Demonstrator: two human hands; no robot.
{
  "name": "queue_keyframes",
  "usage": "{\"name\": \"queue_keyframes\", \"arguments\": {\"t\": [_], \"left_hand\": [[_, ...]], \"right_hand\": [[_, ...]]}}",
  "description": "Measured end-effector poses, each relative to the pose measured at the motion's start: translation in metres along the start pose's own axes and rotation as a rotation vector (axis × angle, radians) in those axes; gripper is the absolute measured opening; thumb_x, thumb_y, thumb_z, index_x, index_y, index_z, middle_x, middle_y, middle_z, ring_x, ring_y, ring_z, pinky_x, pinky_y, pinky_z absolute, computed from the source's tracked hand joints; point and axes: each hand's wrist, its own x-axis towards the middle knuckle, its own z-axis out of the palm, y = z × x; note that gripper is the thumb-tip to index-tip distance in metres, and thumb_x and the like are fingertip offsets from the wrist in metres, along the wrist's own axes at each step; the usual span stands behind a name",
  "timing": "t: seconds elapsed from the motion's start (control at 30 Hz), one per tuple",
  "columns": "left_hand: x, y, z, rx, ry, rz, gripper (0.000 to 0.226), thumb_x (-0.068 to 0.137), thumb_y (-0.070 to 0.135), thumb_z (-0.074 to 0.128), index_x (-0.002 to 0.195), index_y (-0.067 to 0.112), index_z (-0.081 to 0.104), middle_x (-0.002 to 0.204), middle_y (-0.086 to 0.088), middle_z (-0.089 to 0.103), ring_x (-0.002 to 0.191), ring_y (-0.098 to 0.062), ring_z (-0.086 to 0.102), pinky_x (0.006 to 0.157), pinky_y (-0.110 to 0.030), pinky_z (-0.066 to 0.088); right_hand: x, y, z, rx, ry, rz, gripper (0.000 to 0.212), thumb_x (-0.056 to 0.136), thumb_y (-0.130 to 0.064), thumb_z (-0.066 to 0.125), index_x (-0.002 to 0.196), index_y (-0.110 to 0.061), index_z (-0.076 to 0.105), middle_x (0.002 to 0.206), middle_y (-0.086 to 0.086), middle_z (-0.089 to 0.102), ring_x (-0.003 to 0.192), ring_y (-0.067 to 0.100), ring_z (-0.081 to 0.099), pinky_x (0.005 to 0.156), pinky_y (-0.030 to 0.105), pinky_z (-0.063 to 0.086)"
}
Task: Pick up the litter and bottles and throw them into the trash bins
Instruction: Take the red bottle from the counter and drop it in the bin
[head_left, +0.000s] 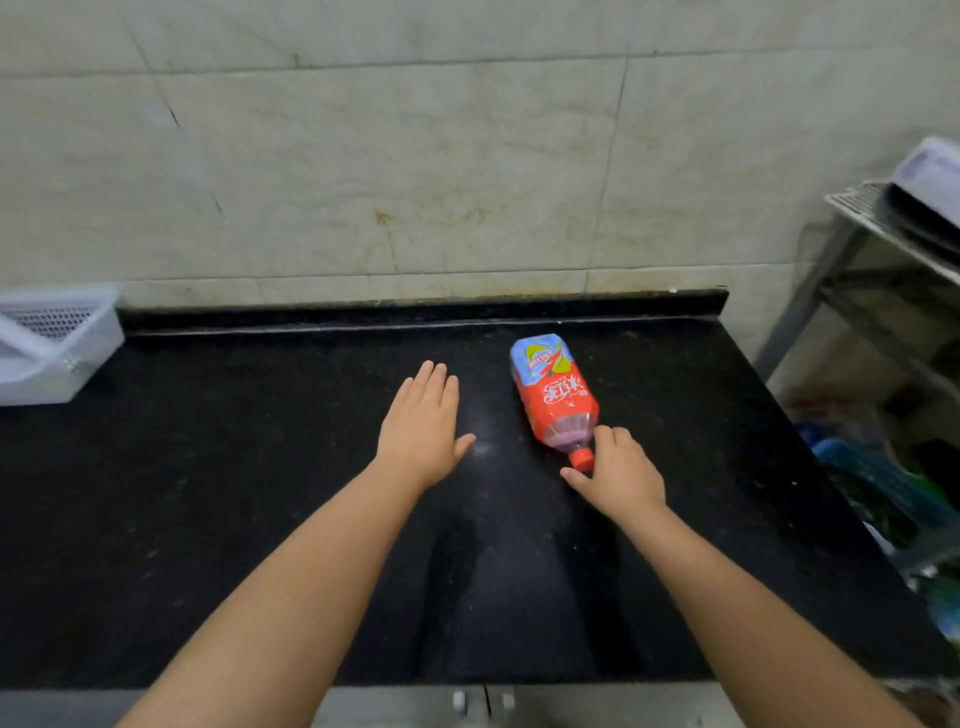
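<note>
Bottle (554, 396) lies on its side on the black tabletop (260, 519), right of frame centre, red cap (582, 459) pointing toward the camera, base toward the wall. Label red at the lower part, light blue near the base; clear neck visible just above the cap.

Near: two bare forearms enter from the bottom edge. Right hand (618, 475) sits at the cap end, fingers spread and curled loosely, thumb just left of the cap, index finger touching the neck area; not closed around the bottle. Left hand (423, 426) is flat and open, palm down, fingers together, thumb out, over bare tabletop left of the bottle, holding nothing; contact with the surface unclear.

Farther: white perforated plastic basket (57, 345) at the left edge on the tabletop. Tiled wall (415, 156) fills the upper frame. Metal rack (883, 249) at the right edge, blurred items on and below it.
</note>
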Motion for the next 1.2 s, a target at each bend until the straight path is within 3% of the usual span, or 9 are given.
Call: {"name": "queue_keyframes", "arguments": {"t": [0.2,0.4,0.5,0.63,0.87,0.93,1.07,1.2], "left_hand": [[0.063,-0.005,0.003,-0.011,-0.058,-0.017,0.073,0.099,0.043,0.041,0.151,0.004,0.007,0.161,-0.012,0.002,0.149,-0.025,-0.004,0.123,-0.036,0.005],[0.115,-0.009,-0.01,-0.01,-0.011,0.08,0.071,0.099,0.042,0.041,0.15,0.004,0.01,0.161,-0.012,0.004,0.15,-0.024,-0.002,0.123,-0.035,0.005],[0.133,0.008,-0.022,0.007,-0.003,0.209,0.07,0.099,0.042,0.039,0.15,0.004,0.01,0.161,-0.012,0.004,0.15,-0.025,-0.003,0.123,-0.036,0.004],[0.14,0.073,-0.049,0.081,0.053,0.515,0.068,0.101,0.041,0.036,0.15,0.004,0.009,0.161,-0.013,0.003,0.149,-0.026,-0.003,0.123,-0.037,0.004],[0.04,0.276,-0.095,0.116,0.239,1.06,0.065,0.099,0.04,0.039,0.148,0.003,0.017,0.16,-0.014,0.012,0.149,-0.027,0.005,0.122,-0.037,0.01],[-0.027,0.342,-0.093,0.11,0.238,1.211,0.065,0.099,0.039,0.041,0.148,0.003,0.018,0.16,-0.014,0.012,0.149,-0.027,0.005,0.121,-0.038,0.011],[-0.193,0.464,-0.072,0.116,0.251,1.532,0.064,0.099,0.037,0.041,0.149,0.004,0.016,0.16,-0.013,0.01,0.149,-0.027,0.004,0.122,-0.039,0.009],[-0.358,0.554,-0.042,0.06,0.208,1.734,0.063,0.099,0.034,0.043,0.148,0.003,0.017,0.16,-0.013,0.011,0.149,-0.026,0.003,0.122,-0.038,0.008]], "right_hand": [[0.063,-0.004,0.019,0.202,-0.057,0.119,0.05,0.081,-0.017,0.066,0.117,0.0,0.035,0.129,0.021,0.041,0.113,0.038,0.053,0.091,0.044,0.046],[0.115,-0.008,-0.03,0.286,0.141,0.051,0.024,0.076,-0.004,0.058,0.097,0.004,0.048,0.113,0.027,0.05,0.099,0.042,0.054,0.079,0.041,0.044],[0.103,-0.001,-0.064,0.275,0.245,0.054,0.023,0.075,-0.005,0.061,0.094,0.0,0.047,0.109,0.025,0.051,0.099,0.039,0.052,0.078,0.037,0.04],[0.05,0.036,-0.101,0.218,0.413,0.199,0.031,0.074,-0.009,0.061,0.1,0.0,0.047,0.108,0.023,0.05,0.101,0.038,0.052,0.082,0.039,0.042],[-0.149,0.161,-0.137,0.257,0.761,0.599,0.033,0.073,-0.013,0.061,0.096,0.006,0.048,0.104,0.03,0.051,0.099,0.04,0.051,0.079,0.041,0.036],[-0.232,0.2,-0.139,0.258,0.861,0.735,0.031,0.075,-0.012,0.06,0.096,0.006,0.049,0.106,0.03,0.051,0.101,0.039,0.05,0.077,0.037,0.031],[-0.419,0.267,-0.122,0.243,0.998,1.043,0.029,0.075,-0.009,0.063,0.098,0.002,0.048,0.109,0.025,0.05,0.099,0.037,0.051,0.079,0.038,0.04],[-0.596,0.314,-0.089,0.234,1.098,1.295,0.032,0.074,-0.009,0.066,0.097,0.005,0.049,0.107,0.028,0.051,0.099,0.038,0.051,0.078,0.038,0.035]]}}
